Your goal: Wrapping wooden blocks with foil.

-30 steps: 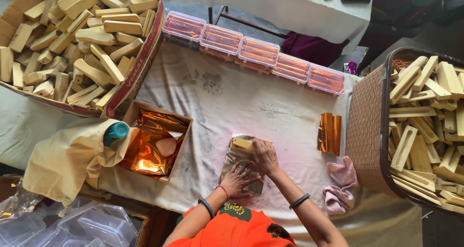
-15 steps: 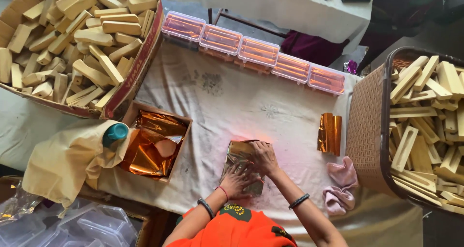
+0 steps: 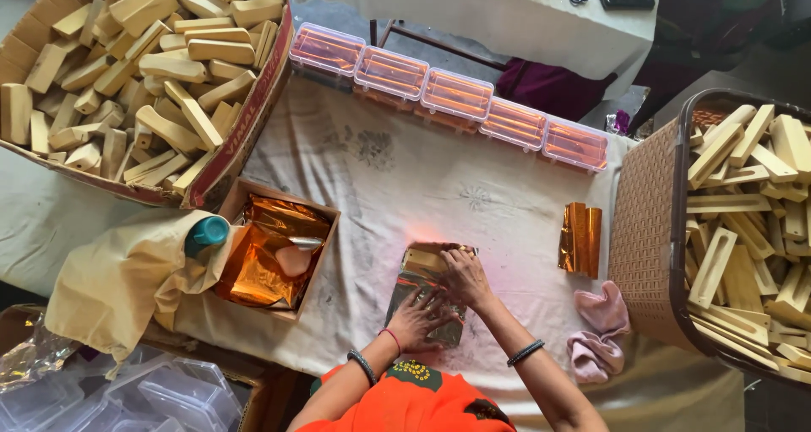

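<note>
A pale rectangular wooden block (image 3: 429, 260) lies half-wrapped in a shiny golden foil sheet (image 3: 422, 293) on the cloth-covered desk (image 3: 405, 179). The right hand (image 3: 463, 276) presses the foil over the block's far end, fingers curled on it, while the left hand (image 3: 420, 318) lies flat and spread on the foil's near part. Right of the foil sheet are a stack of folded orange foil (image 3: 580, 239) and a brown woven basket (image 3: 649, 229) of blocks; left of it, an open cardboard box of orange foil (image 3: 274, 250), seemingly crumpled.

Orange garment with yellow dots (image 3: 411, 371), dark bangles (image 3: 525, 353) on both wrists.
</note>
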